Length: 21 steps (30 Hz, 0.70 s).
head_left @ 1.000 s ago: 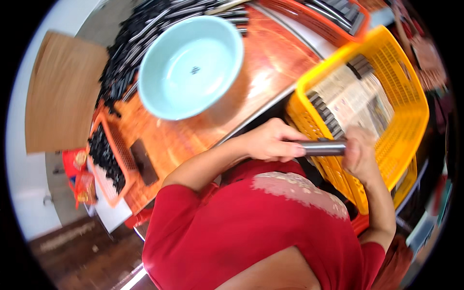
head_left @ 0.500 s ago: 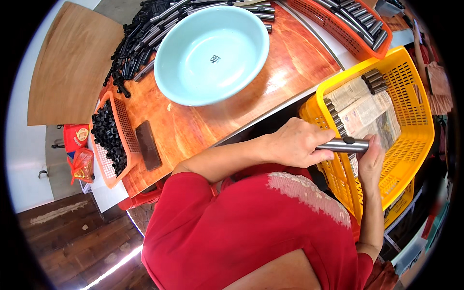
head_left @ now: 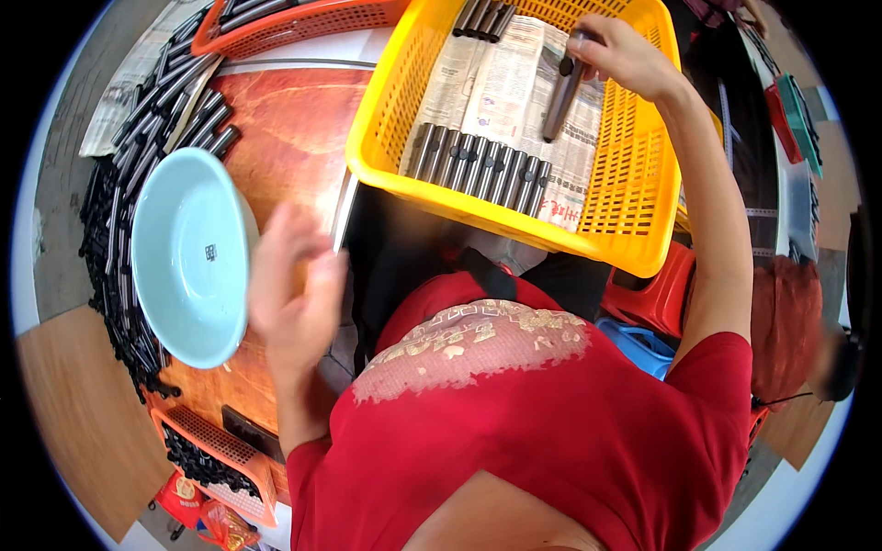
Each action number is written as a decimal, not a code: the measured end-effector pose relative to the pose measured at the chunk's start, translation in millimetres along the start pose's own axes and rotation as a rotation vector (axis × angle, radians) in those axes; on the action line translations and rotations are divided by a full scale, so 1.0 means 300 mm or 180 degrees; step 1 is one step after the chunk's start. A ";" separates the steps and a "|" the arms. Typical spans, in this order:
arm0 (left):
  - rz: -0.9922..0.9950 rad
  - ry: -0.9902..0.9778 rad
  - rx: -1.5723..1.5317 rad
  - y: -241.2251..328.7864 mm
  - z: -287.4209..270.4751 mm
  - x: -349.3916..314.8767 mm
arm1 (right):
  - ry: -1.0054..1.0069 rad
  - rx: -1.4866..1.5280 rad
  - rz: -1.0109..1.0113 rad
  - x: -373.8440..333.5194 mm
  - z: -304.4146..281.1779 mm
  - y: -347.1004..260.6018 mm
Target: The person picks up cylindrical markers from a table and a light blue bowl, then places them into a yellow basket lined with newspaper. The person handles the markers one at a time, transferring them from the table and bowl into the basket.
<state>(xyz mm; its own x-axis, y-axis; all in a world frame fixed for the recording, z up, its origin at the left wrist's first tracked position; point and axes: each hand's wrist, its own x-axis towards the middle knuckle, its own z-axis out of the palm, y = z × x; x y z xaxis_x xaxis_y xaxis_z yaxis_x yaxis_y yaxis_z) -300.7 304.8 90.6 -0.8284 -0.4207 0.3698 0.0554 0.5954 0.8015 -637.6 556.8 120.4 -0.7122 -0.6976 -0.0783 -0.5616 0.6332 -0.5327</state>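
Note:
My right hand (head_left: 625, 57) is closed around the upper end of a dark metal tube (head_left: 561, 106), holding it tilted over the newspaper (head_left: 501, 96) inside the yellow basket (head_left: 514, 230). A small black knob sits on the tube's side near my fingers. My left hand (head_left: 299, 289) is blurred by motion above the wooden table, beside the pale blue basin (head_left: 188, 266). Its thumb stands away from the fingers and nothing shows in it. Along the basket's near side lies a row of tubes (head_left: 478, 167); a smaller group (head_left: 482, 18) rests at the far end.
Many tubes and black fittings (head_left: 119, 266) are heaped at the table's left. An orange basket (head_left: 216, 450) of small black parts and a phone (head_left: 253, 432) are at lower left. Another orange basket (head_left: 303, 35) stands at the far side. A red stool (head_left: 652, 294) is at right.
My left hand has let go of the tube and moved left toward the basin. My right hand has carried the tube over the basket's newspaper. The view has turned toward the basket.

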 end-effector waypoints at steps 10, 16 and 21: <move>-0.0528 0.2521 0.0577 -0.096 -0.551 -0.060 | -0.2258 0.0683 0.2542 0.032 0.474 0.560; -0.1271 0.3386 0.0463 -0.337 -0.927 -0.191 | -0.2176 0.1435 0.3133 -0.050 0.617 0.574; -0.2468 0.3712 0.0295 -0.641 -1.173 -0.352 | -0.1713 0.1138 0.3118 -0.086 0.670 0.527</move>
<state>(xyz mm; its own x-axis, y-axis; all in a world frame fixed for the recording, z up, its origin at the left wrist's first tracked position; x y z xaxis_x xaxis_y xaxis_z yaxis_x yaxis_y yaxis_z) -27.6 -6.3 62.7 0.3049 -0.9503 0.0623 -0.2712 -0.0239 0.9622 -623.3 607.4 -131.1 -0.4564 -0.0706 -0.8870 0.3391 0.9078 -0.2467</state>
